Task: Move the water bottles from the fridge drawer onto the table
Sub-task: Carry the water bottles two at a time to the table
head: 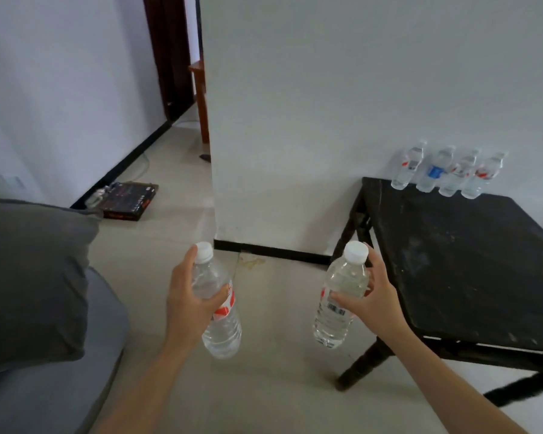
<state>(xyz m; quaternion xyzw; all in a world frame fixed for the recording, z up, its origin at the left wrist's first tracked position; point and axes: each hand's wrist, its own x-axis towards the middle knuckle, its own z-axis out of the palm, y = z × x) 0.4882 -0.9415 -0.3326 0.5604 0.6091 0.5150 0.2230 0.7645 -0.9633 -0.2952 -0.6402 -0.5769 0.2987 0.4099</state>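
My left hand [188,303] grips a clear water bottle [220,327] with a white cap and a red label, held upright over the floor. My right hand [375,296] grips a second clear water bottle [337,305] with a white cap and a barcode label, just left of the black table [470,270]. Several water bottles [445,173] stand in a row at the table's far edge against the wall; one has a blue label. The fridge drawer is out of view.
A grey sofa with a cushion [32,277] fills the left side. A dark flat box [127,200] lies on the tiled floor by the left wall. A white wall corner [213,183] juts out ahead, with a wooden chair leg [201,98] behind it.
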